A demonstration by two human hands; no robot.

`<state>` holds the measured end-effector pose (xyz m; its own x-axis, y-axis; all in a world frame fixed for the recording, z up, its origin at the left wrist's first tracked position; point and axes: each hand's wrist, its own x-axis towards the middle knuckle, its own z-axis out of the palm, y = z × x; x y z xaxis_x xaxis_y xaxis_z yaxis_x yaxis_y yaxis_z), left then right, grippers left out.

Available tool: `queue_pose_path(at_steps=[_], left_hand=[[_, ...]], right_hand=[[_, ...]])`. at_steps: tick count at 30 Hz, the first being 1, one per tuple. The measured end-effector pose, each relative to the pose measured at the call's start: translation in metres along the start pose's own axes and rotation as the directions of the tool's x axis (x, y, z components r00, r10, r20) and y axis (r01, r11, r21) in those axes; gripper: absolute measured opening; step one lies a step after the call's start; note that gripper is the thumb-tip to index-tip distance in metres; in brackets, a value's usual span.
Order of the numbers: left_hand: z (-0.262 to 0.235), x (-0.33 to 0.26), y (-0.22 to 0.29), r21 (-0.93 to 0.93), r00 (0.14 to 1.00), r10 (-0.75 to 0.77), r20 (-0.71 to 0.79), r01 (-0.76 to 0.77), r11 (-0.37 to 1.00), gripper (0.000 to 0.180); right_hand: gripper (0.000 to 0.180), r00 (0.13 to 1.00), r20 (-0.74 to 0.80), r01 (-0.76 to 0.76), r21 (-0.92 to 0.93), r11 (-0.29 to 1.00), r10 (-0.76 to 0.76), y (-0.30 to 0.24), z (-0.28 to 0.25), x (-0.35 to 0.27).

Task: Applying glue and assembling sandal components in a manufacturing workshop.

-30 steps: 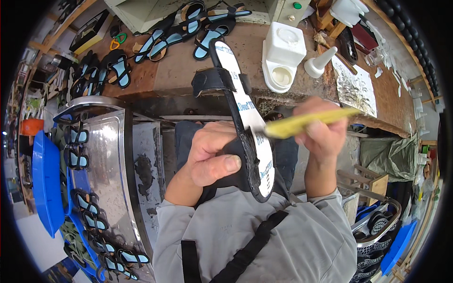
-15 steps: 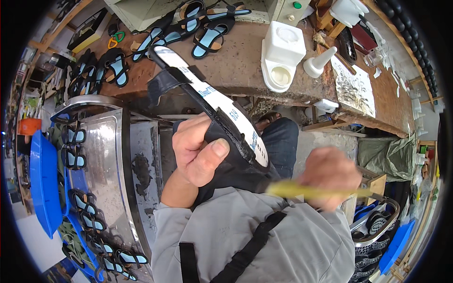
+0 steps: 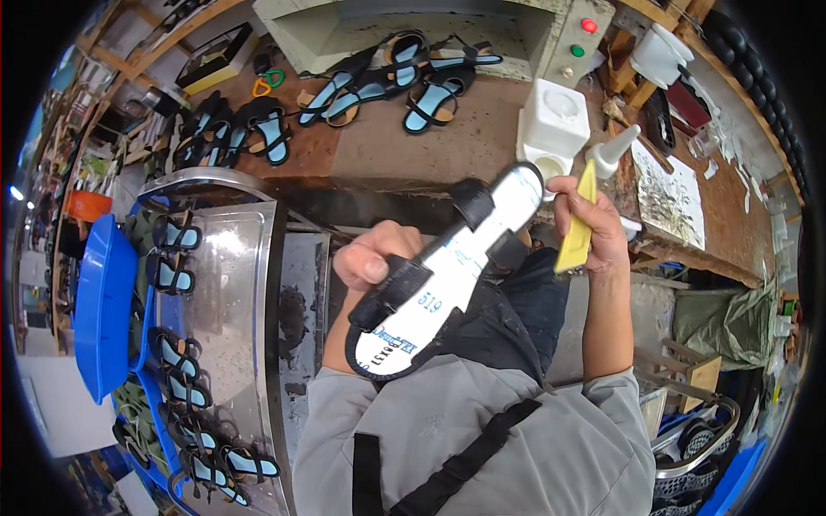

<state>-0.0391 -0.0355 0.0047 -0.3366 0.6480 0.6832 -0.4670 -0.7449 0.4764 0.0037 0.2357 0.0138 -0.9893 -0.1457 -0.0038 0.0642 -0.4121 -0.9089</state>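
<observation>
My left hand (image 3: 372,254) is closed around a black sandal (image 3: 434,297), turned so its white, printed underside faces up. Black straps fold over the sandal's edges, and its narrower end points away to the upper right. In my right hand (image 3: 600,225) is a flat yellow tool (image 3: 578,225), pinched between thumb and fingers. The right fingertips are close beside the sandal's far end; whether they touch it I cannot tell. A white pot (image 3: 552,120) with a round opening stands on the workbench (image 3: 344,159) just beyond that end.
Several black sandals with light-blue insoles (image 3: 430,103) lie at the back of the bench. More sandals (image 3: 176,353) line the metal-topped table (image 3: 237,292) at left, beside a blue tray (image 3: 103,310). A white cone-shaped nozzle (image 3: 613,155) stands right of the pot.
The sandal has swung round, its printed underside now facing up and its far end to the right. My right hand has moved forward with the yellow tool, to beside that end. The view has shifted.
</observation>
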Motion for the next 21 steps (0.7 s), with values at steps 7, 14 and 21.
queue_pose_path(at_steps=[7,14,21], left_hand=[[0.005,-0.003,0.002,-0.114,0.984,-0.125,-0.129,0.111,0.987,0.032],[0.036,-0.013,-0.013,0.854,0.387,0.789,-0.477,-0.008,0.521,0.052],[0.014,-0.011,0.03,0.929,0.794,0.487,-0.363,0.266,0.258,0.044]], right_hand=[[0.017,0.99,0.037,-0.139,-0.011,0.99,0.14,0.012,0.014,0.003],[0.023,0.961,-0.137,-0.178,0.365,0.914,0.242,0.047,0.014,-0.007],[0.038,0.971,-0.027,-0.236,0.005,0.972,0.236,0.047,-0.019,-0.031]])
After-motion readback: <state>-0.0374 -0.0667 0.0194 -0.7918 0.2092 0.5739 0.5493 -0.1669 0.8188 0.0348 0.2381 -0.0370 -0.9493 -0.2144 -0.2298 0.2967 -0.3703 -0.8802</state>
